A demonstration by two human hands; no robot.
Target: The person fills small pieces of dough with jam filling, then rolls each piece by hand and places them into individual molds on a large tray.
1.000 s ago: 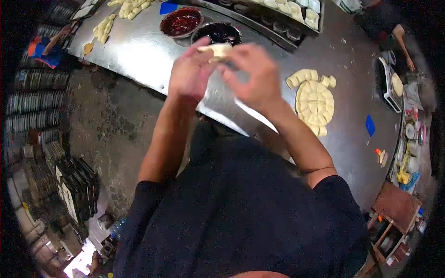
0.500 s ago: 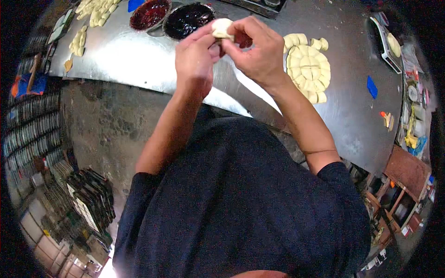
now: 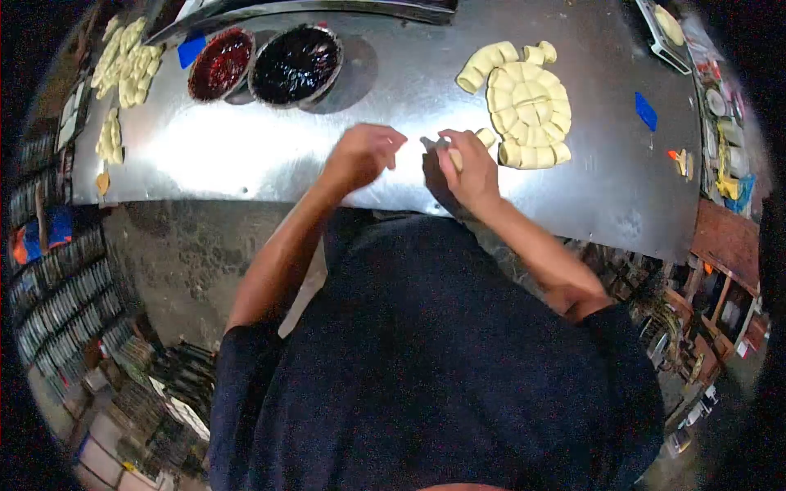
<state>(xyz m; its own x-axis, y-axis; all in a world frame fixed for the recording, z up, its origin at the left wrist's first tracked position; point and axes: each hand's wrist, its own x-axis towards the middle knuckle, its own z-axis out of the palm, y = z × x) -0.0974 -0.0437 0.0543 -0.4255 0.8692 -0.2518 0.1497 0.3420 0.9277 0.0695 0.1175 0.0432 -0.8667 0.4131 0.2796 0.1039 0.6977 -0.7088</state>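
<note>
Two bowls (image 3: 282,105) sit on the table (image 3: 393,82), left of the dough pieces (image 3: 529,105), with what seems another dough cluster (image 3: 135,67) farther left.

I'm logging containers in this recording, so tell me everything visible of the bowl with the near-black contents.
The round bowl with a thin, silvery, metal-looking rim stands upright on the shiny metal tabletop. Glossy, lumpy, near-black contents fill much of it. It sits close beside the bowl of dark-red filling, casting a shadow. Neither hand touches it.

The right hand (image 3: 475,172) largely hides a pale piece (image 3: 455,160), perhaps dough; the top edge crops a tray (image 3: 327,11).
</note>
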